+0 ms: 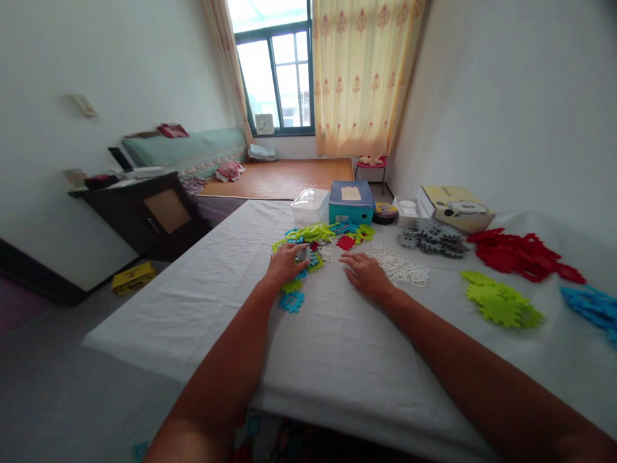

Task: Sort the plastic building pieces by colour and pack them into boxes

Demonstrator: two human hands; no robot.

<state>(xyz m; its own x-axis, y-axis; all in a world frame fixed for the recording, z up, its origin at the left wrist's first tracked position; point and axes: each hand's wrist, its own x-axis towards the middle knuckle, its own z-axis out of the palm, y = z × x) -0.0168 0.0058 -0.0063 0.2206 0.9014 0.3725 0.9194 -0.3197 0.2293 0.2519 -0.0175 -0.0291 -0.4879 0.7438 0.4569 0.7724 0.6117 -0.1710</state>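
My left hand (283, 263) is at the left side of a mixed pile of plastic gear-shaped pieces. Its thumb and fingers close round the edges of a grey gear-shaped piece (303, 253), partly hidden by the hand. Lime-green pieces (313, 233) lie behind it, and a blue gear-shaped piece (292, 302) lies nearer to me. My right hand (369, 276) rests palm down on the white cloth with fingers stretched out and nothing in them. It is just left of a heap of small white square frames (402, 267). A red piece (346, 242) lies beyond its fingertips.
Along the right lie separate heaps of grey (431, 239), red (525, 254), lime-green (501, 299) and blue pieces (590, 307). At the back stand a clear plastic box (310, 204), a blue cardboard box (351, 202), a round tin (385, 213) and a yellow box (456, 207).
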